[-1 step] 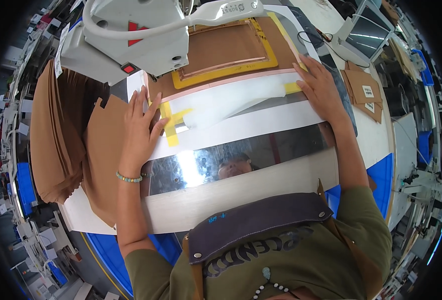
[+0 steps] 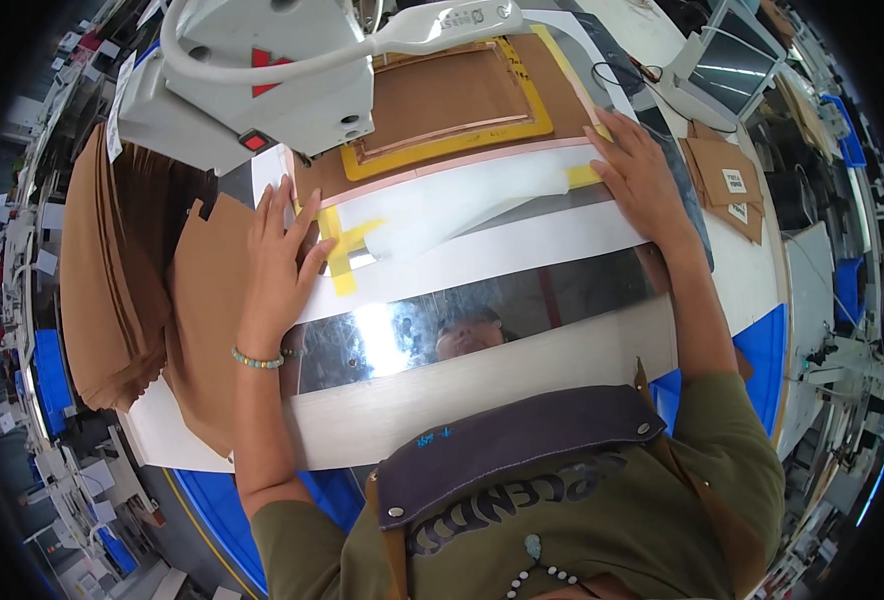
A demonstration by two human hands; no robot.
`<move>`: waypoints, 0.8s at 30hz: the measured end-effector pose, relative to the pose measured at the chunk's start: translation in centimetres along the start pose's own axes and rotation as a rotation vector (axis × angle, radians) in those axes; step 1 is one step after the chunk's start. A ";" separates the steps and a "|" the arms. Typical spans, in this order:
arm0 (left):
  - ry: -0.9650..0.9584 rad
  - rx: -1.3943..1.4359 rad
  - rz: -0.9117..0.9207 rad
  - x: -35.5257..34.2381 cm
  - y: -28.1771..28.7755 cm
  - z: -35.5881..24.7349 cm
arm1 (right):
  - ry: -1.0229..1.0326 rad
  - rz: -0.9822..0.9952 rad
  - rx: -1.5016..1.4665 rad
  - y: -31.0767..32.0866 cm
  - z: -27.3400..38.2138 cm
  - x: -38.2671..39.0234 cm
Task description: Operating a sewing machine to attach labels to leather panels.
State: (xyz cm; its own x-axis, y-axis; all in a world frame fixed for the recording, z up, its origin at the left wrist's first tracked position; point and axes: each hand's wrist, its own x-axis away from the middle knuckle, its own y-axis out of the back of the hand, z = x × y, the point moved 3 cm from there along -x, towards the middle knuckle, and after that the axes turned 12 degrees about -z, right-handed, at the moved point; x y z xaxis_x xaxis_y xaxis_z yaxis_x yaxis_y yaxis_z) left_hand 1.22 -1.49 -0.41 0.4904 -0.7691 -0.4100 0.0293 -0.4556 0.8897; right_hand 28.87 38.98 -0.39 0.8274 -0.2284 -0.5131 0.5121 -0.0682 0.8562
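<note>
My left hand (image 2: 282,250) rests with fingers spread at the left edge of a brown sheet (image 2: 442,162), beside yellow tape strips (image 2: 340,262). My right hand (image 2: 634,180) lies with fingers apart on the sheet's right edge. A yellow-bordered rectangular frame (image 2: 467,133) sits on the brown sheet. A thin pink strip runs along its near edge, with a translucent white film (image 2: 442,200) below it. Nearer to me are a white band and a shiny metal plate (image 2: 402,330). A grey machine head (image 2: 252,90) with a red button overhangs the upper left.
Tall stacks of brown sheets (image 2: 112,270) stand at the left. Brown pieces with labels (image 2: 712,160), cables and a screen device (image 2: 727,60) are at the right. Blue bins (image 2: 202,510) show under the work surface. Equipment lines both sides.
</note>
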 end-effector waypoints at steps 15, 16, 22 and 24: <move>0.001 0.085 0.037 -0.7 0.2 -0.5 | 0.002 -0.033 0.061 -0.6 -0.2 0.1; 0.018 0.084 0.041 -0.7 0.2 -0.6 | -0.002 -0.033 0.064 -0.6 -0.2 0.1; 0.008 0.088 0.040 -0.3 0.4 -0.5 | -0.027 -0.015 0.021 -0.3 0.5 0.3; 0.006 0.093 0.043 -0.3 0.4 -0.6 | -0.019 -0.026 0.039 0.0 0.6 0.5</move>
State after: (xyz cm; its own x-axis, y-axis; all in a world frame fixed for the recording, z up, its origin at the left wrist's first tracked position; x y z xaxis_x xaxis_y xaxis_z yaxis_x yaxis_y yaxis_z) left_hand 1.61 -1.18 0.15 0.4949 -0.7860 -0.3706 -0.0725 -0.4624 0.8837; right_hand 29.12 38.30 -0.63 0.8092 -0.2446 -0.5342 0.5235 -0.1124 0.8446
